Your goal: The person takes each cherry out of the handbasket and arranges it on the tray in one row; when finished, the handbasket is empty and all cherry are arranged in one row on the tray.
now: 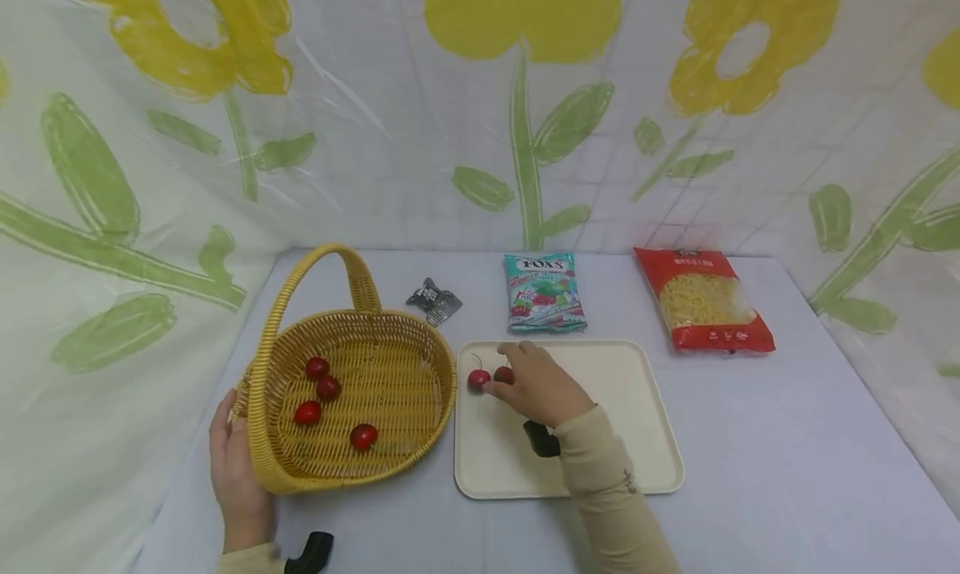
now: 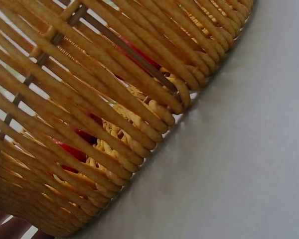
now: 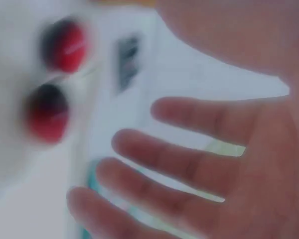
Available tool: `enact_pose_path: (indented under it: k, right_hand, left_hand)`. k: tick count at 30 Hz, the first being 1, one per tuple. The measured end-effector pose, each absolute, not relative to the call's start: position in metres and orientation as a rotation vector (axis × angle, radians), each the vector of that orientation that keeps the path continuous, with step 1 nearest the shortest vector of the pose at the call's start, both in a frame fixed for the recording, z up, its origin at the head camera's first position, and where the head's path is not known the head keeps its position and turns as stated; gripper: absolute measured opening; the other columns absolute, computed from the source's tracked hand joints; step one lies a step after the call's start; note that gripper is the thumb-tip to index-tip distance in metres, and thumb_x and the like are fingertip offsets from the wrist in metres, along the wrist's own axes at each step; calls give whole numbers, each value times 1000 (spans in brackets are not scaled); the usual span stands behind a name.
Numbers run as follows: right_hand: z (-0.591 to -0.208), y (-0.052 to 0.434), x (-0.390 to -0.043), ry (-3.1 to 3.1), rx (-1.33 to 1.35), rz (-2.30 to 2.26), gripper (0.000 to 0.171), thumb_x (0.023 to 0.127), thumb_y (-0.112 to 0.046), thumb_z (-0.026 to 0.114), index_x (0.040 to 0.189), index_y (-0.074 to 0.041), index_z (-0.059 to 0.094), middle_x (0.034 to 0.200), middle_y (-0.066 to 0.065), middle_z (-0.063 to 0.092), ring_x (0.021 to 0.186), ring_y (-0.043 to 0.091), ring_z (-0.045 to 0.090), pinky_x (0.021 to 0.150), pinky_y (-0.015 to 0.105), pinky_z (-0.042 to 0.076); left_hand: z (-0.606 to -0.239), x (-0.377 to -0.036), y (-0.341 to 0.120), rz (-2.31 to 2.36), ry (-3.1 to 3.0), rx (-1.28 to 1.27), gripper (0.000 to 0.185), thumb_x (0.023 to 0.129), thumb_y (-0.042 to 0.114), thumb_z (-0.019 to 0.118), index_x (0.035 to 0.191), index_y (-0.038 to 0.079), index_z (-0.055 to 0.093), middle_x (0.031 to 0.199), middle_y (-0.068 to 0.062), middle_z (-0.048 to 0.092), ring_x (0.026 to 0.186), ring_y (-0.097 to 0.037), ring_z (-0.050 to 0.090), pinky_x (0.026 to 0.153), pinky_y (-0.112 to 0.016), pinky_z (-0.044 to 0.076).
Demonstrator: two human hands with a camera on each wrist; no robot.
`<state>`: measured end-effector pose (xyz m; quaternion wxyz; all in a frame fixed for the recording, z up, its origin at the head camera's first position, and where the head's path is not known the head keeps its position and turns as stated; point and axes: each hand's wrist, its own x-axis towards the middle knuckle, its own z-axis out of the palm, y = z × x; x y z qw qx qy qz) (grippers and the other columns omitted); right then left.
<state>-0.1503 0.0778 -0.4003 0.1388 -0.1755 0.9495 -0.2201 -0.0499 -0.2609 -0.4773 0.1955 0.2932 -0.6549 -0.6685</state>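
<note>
- Left hand (image 1: 242,466): laid against outside of wicker basket (image 1: 390,374), left side; fingers extended, partly hidden by weave and handle.
- Right hand (image 1: 542,384): palm down over left end of cream tray (image 1: 622,424), fingers spread, thumb held apart.
- On tray, left end: left cherry (image 1: 478,381), stem pointing to back, and right cherry (image 1: 503,375), near each other. Right one partly covered by hand in head view. In right wrist view, both blurred, apart from fingers.
- In basket: four more cherries (image 1: 327,388), three grouped to left, one nearer front. Red patches through weave in left wrist view.
- Just behind tray: green FOX'S bag (image 1: 544,295).
- Back right: red bag (image 1: 705,299), pale yellow contents visible.
- Between basket and FOX'S bag, towards back: small black-and-silver packet (image 1: 437,301), contents unclear.
- Underneath: white table cover (image 1: 772,441). Behind: flower-print backdrop (image 1: 375,182).
</note>
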Motion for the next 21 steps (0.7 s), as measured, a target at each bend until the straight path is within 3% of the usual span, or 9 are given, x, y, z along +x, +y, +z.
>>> enact_pose_path:
  k: [7,13,21]
  right_hand:
    - [-365,26,-153,2679,-890,-689,50,94,-37,60,133,-6,52,127,12,57,115,24,54,99,37,46]
    - [-379,-46,-164,2558,-1060,-594,46,95,-38,57,135,-14,52,135,4,54,123,17,51,104,29,43]
    - [-408,-119,-175,2613,-1106,-385,49,97,-35,56,144,-27,44,134,8,47,103,13,58,76,19,50]
  left_hand:
    - [-479,-47,-264,-1851,-1876,822,43,104,41,28,147,35,30,151,8,34,125,-7,45,84,-5,45]
    - [-482,-42,-267,-1801,-1936,883,44,104,42,23,147,38,28,155,14,26,139,-6,31,95,-3,37]
    - [-481,-46,-263,-1858,-1901,784,44,104,43,24,147,37,28,155,11,26,138,-10,31,96,-4,37]
